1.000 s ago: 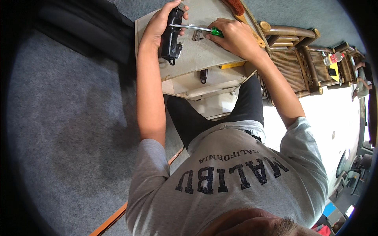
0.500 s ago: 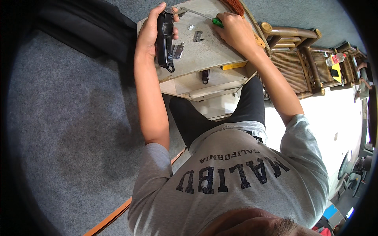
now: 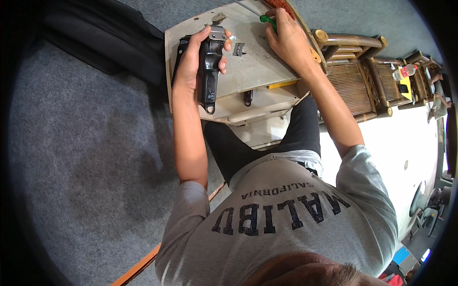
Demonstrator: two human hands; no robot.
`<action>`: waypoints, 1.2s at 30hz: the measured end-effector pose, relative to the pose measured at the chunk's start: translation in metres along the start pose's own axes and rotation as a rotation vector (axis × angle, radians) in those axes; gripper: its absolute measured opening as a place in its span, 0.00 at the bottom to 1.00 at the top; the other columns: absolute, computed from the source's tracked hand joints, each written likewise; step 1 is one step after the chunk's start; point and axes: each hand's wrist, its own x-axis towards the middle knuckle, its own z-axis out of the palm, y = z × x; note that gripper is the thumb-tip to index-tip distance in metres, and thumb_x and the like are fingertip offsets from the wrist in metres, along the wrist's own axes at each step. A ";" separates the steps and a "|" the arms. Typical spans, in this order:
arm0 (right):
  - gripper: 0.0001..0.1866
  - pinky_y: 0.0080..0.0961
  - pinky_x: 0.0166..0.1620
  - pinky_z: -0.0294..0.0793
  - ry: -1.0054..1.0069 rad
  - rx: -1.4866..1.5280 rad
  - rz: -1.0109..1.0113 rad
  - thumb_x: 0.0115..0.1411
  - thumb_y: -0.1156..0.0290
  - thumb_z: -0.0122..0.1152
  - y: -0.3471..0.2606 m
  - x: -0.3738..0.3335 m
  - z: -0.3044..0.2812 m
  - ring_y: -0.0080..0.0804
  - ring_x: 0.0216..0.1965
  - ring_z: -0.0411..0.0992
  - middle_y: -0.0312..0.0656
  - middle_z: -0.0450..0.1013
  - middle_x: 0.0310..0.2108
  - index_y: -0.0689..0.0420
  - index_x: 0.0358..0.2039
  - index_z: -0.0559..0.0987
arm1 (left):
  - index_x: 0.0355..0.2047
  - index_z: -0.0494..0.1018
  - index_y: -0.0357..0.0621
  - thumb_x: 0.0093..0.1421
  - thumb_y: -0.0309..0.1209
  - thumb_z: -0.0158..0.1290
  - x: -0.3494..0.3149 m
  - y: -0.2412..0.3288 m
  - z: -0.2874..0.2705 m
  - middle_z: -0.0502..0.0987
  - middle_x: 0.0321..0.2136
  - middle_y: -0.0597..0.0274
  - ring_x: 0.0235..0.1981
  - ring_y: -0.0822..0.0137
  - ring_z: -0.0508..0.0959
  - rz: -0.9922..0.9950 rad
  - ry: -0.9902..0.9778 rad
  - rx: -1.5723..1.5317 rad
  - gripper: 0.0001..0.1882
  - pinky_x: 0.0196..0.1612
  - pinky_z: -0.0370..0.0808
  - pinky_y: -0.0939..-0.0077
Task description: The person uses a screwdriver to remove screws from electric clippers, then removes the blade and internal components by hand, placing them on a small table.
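My left hand point(image 3: 192, 62) is wrapped round a black hair clipper point(image 3: 209, 78), holding it over the worktop point(image 3: 257, 64) with its metal head pointing away from me. To the right, my right hand point(image 3: 290, 43) grips the green handle of a screwdriver point(image 3: 267, 19). Its shaft runs out past the top edge, so the tip is hidden. A small metal clipper blade point(image 3: 239, 49) lies on the worktop between my hands. Farther off sits a small dull oval piece point(image 3: 218, 18). Another black object point(image 3: 182, 44) shows partly behind my left hand.
Under the worktop an open shelf point(image 3: 229, 110) holds a dark handle-like object point(image 3: 248, 97) and a yellow item point(image 3: 282, 84). A reddish-brown bristly thing point(image 3: 285, 5) lies at the far right edge. Bamboo chairs point(image 3: 350, 81) stand to the right; black cloth point(image 3: 105, 35) hangs at the left.
The clipper has come nearer to me and turned, showing its metal head. The screwdriver has swung away from the clipper head, up and to the right. A metal piece is now hidden behind the clipper.
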 end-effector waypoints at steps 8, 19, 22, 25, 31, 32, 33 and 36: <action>0.11 0.48 0.53 0.76 -0.058 -0.219 -0.120 0.66 0.73 0.62 0.005 -0.002 0.006 0.55 0.48 0.77 0.55 0.79 0.42 0.62 0.47 0.78 | 0.48 0.77 0.40 0.72 0.55 0.50 -0.013 -0.007 -0.001 0.79 0.31 0.61 0.18 0.73 0.77 -0.003 -0.023 -0.053 0.28 0.22 0.79 0.76; 0.13 0.46 0.52 0.76 -0.020 -0.263 -0.167 0.61 0.74 0.66 -0.006 -0.004 0.003 0.50 0.46 0.75 0.50 0.78 0.41 0.61 0.47 0.81 | 0.50 0.74 0.39 0.71 0.60 0.49 -0.017 -0.008 0.002 0.77 0.32 0.61 0.16 0.76 0.75 0.015 0.011 0.041 0.32 0.21 0.76 0.80; 0.13 0.45 0.51 0.75 0.025 -0.174 -0.230 0.60 0.74 0.67 -0.014 0.003 -0.003 0.49 0.45 0.75 0.48 0.77 0.40 0.60 0.46 0.82 | 0.51 0.74 0.39 0.71 0.60 0.49 -0.016 -0.012 -0.001 0.77 0.32 0.61 0.17 0.76 0.76 0.035 -0.016 0.035 0.32 0.22 0.77 0.80; 0.12 0.43 0.48 0.76 0.016 0.060 -0.342 0.61 0.75 0.68 -0.033 -0.002 -0.009 0.48 0.43 0.76 0.46 0.77 0.40 0.60 0.45 0.83 | 0.51 0.74 0.39 0.71 0.59 0.50 -0.017 -0.013 0.003 0.78 0.33 0.60 0.17 0.74 0.77 0.037 -0.020 0.042 0.31 0.22 0.77 0.79; 0.15 0.35 0.44 0.81 0.031 0.399 -0.357 0.62 0.70 0.73 -0.059 -0.019 -0.005 0.43 0.42 0.80 0.45 0.80 0.43 0.61 0.48 0.84 | 0.45 0.77 0.36 0.74 0.46 0.51 -0.006 -0.025 0.029 0.80 0.29 0.60 0.19 0.68 0.80 0.073 0.042 0.033 0.22 0.22 0.79 0.73; 0.16 0.34 0.43 0.81 0.038 0.415 -0.326 0.62 0.69 0.74 -0.057 -0.020 -0.004 0.42 0.42 0.80 0.45 0.80 0.43 0.62 0.48 0.84 | 0.45 0.77 0.36 0.75 0.45 0.50 -0.007 -0.025 0.037 0.80 0.29 0.60 0.19 0.69 0.80 0.099 0.076 0.040 0.21 0.22 0.79 0.73; 0.16 0.34 0.43 0.81 0.041 0.414 -0.325 0.62 0.69 0.74 -0.057 -0.021 -0.004 0.42 0.42 0.80 0.45 0.80 0.43 0.62 0.48 0.84 | 0.45 0.77 0.36 0.75 0.45 0.50 -0.006 -0.028 0.036 0.80 0.29 0.60 0.19 0.69 0.80 0.098 0.074 0.042 0.21 0.22 0.79 0.73; 0.17 0.32 0.42 0.81 -0.029 0.448 -0.167 0.61 0.68 0.76 -0.057 -0.022 -0.004 0.39 0.38 0.81 0.46 0.80 0.42 0.62 0.48 0.85 | 0.45 0.76 0.37 0.77 0.48 0.47 -0.003 -0.035 0.037 0.79 0.28 0.61 0.19 0.71 0.80 0.174 0.086 0.155 0.24 0.21 0.79 0.76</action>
